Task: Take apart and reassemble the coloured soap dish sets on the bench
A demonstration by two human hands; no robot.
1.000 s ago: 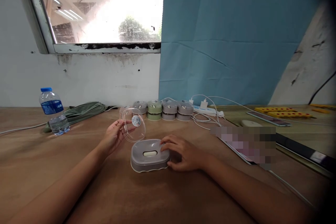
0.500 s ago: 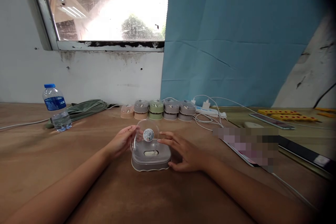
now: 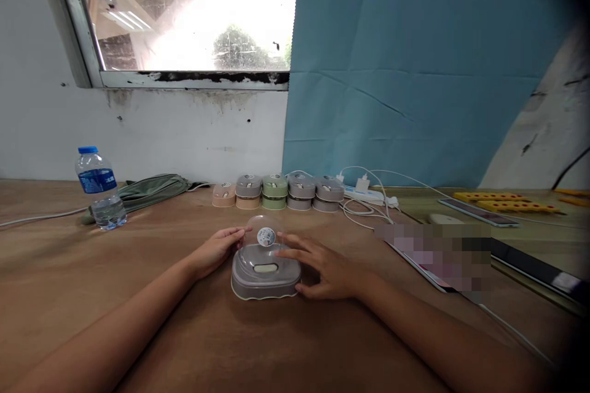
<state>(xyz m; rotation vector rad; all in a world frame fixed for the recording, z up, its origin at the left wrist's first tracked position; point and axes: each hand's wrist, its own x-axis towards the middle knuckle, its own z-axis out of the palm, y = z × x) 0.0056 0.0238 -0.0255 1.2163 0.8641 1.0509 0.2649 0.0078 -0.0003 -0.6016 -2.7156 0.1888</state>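
Note:
Standing on the table in front of me is a grey rounded box [image 3: 267,285] with an oval slot in its top, a pale strip showing there. A clear plastic cover [image 3: 258,252] with a round white sticker [image 3: 266,237] tilts up at the back of the box. The cover's left edge is pinched between the fingers of my left hand [image 3: 219,252]. On the other side, my right hand [image 3: 327,267] has its fingers spread, the thumb by the box's right side and the fingertips near the cover. Whether those fingertips touch the cover, I cannot tell.
Several similar boxes [image 3: 302,187] in grey, green and peach line the wall, most stacked in pairs. A water bottle [image 3: 99,190] and a green cloth bag [image 3: 152,191] lie left. Cables, a power strip [image 3: 366,195], a phone [image 3: 479,212] and yellow strips [image 3: 516,207] lie right.
The clear cover has come lower and slightly right over the grey box, and my left hand has moved right with it. My right hand has hardly moved.

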